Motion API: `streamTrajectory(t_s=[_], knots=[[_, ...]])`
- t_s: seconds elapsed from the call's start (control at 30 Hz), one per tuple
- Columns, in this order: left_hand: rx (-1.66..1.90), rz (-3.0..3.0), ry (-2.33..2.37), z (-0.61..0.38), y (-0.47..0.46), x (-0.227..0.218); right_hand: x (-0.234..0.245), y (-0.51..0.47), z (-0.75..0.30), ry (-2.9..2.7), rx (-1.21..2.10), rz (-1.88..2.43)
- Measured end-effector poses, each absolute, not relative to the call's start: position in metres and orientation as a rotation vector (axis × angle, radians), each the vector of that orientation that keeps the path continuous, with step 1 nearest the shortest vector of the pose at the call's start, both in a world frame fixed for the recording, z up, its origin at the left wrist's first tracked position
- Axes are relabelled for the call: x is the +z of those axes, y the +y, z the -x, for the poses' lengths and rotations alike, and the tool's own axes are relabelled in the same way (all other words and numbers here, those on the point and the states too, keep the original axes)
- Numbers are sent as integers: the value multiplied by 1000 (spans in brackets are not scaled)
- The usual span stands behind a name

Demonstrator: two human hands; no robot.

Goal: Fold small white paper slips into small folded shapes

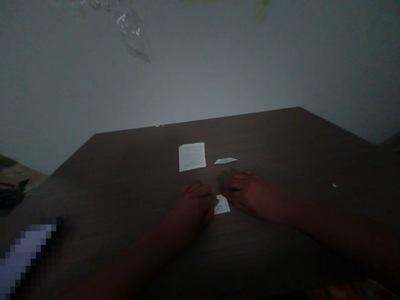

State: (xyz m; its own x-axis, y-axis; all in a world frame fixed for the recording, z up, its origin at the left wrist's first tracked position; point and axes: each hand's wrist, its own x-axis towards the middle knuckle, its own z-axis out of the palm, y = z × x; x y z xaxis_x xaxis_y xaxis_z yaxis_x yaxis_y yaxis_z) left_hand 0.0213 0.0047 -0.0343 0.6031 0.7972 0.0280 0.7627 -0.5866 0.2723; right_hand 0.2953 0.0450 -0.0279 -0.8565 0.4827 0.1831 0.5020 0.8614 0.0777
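Three paper scraps lie on the counter, two untouched, the third scrap between the left hand and right hand, close together, any grip unclear.

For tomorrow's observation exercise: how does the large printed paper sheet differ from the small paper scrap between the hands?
The large printed paper sheet is far bigger than the small paper scrap. The sheet lies fully exposed, beyond the hands; the scrap is partly covered by the left hand. Both are white, printed and flat on the dark wood table.
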Motion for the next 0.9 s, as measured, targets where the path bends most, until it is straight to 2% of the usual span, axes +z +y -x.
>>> streamTrajectory(t_s=[0.17,0.4,0.5,0.7,0.9], knots=[[219,-2583,1317,-22,4,-33,-30,40,-292,-2906,-257,770],[209,-2603,1322,-22,1,-31,-27,40,-291,-2944,-136,823],[219,-2619,1317,-21,2,-32,-28,44,-291,-2926,4,857],[255,-2615,1296,-20,2,-36,-34,57,-291,-2739,507,921],[316,-2551,1280,-19,1,-38,-39,63,-295,-2659,676,853]])
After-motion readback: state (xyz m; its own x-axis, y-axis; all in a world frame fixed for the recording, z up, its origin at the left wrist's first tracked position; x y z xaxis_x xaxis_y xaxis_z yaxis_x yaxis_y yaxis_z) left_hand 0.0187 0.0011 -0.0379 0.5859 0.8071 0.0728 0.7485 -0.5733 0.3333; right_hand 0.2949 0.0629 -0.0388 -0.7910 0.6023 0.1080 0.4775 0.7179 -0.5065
